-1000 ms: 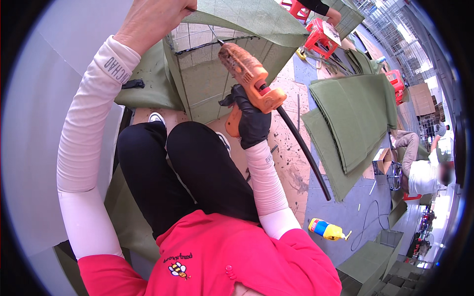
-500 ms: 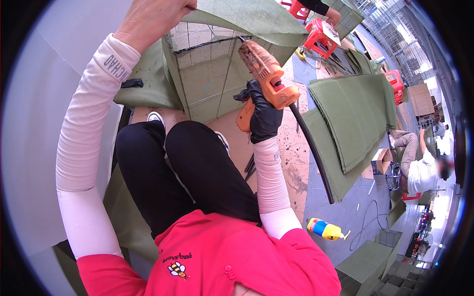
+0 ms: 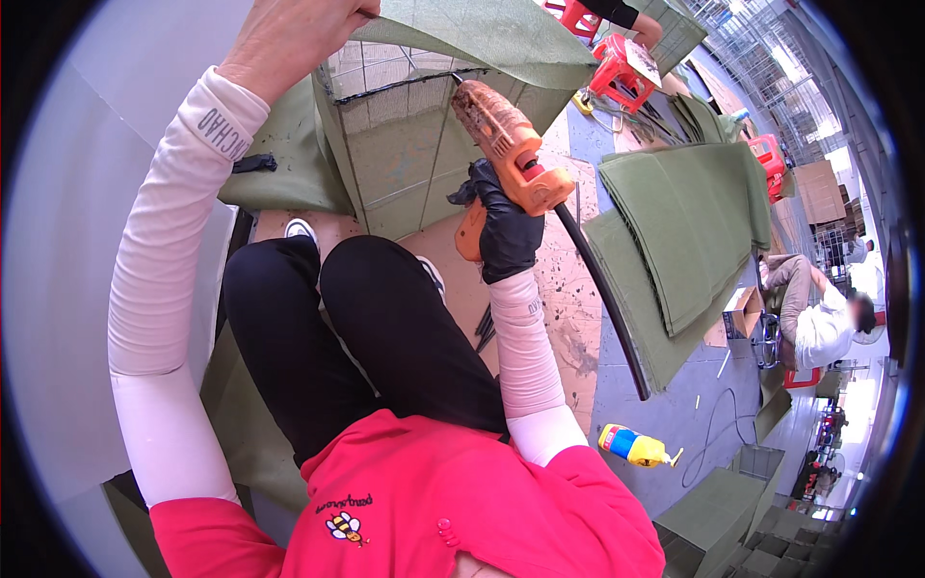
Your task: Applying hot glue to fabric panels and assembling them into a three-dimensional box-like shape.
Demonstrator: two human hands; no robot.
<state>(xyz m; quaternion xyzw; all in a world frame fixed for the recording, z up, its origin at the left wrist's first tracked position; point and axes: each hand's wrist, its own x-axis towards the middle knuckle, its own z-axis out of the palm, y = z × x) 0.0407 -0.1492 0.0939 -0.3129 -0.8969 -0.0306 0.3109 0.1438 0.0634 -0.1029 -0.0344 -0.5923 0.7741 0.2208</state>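
In my black-gloved right hand [image 3: 509, 229] is an orange hot glue gun [image 3: 503, 130], smeared brown at the front, with a long black glue stick [image 3: 612, 308] sticking out of its back. Its nozzle meets the top edge of a wire-mesh frame [image 3: 390, 159] covered in green fabric. A dark line of glue runs along that edge. My bare left hand [image 3: 303, 39] pinches the loose green fabric flap [image 3: 472, 34] and holds it lifted off the frame; the fingertips are partly cut off by the upper edge.
Folded green fabric sheets [image 3: 679, 231] lie right of the glue gun. A yellow-and-blue bottle [image 3: 636, 446] lies on the floor at lower right, near finished green boxes [image 3: 708, 515]. Red stools [image 3: 624, 72] stand beyond, beside a co-worker's arm [image 3: 644, 29]. Another person [image 3: 821, 328] sits at far right.
The glue gun in my right hand has slid a little to the left along the frame's top edge. My left hand still holds the flap up, nearly unmoved.
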